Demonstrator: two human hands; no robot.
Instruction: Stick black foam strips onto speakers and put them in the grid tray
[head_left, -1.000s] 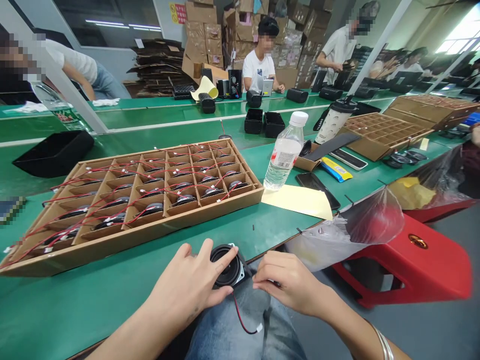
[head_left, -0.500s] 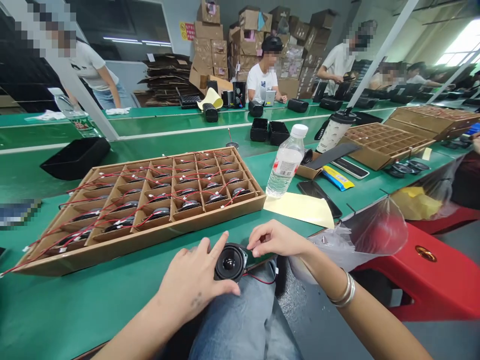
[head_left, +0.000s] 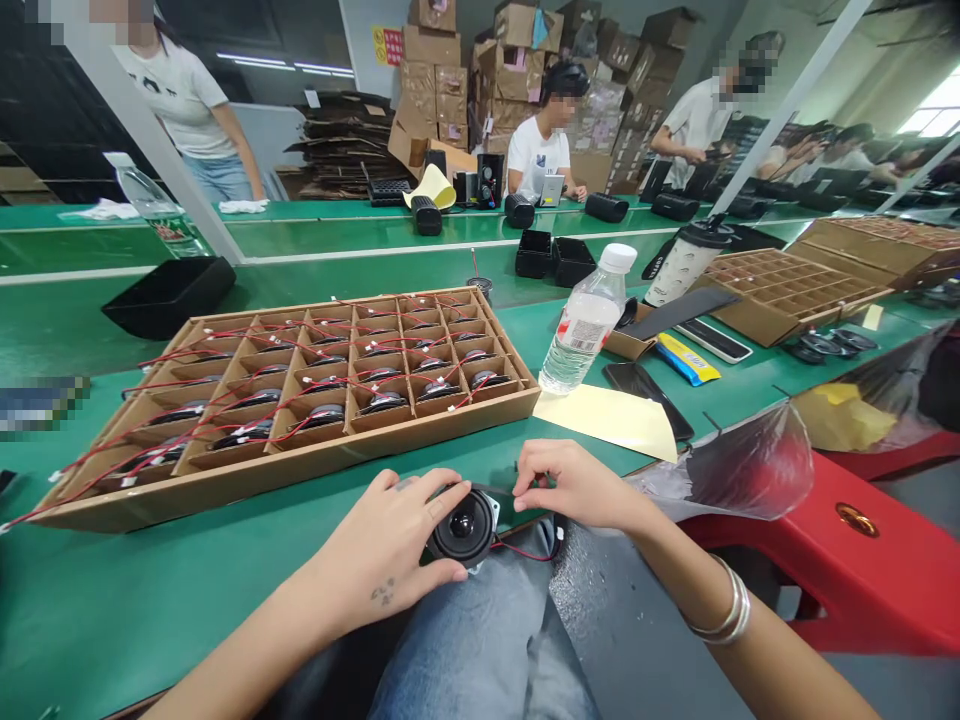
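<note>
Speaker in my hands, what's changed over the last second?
The right hand rose, fingertips now at the upper right corner of the speaker. The red-black wire, which dangled low, is now drawn up sideways under that hand. The left hand still cups the speaker; cardboard tray and water bottle unmoved.

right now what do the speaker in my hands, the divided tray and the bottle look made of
Speaker: matte black cone, probably rubber or plastic, on a pale frame that may be metal.
Tray: dull brown cardboard, going by its thin slotted dividers.
Bottle: clear glossy plastic, see-through with a white cap.
</note>
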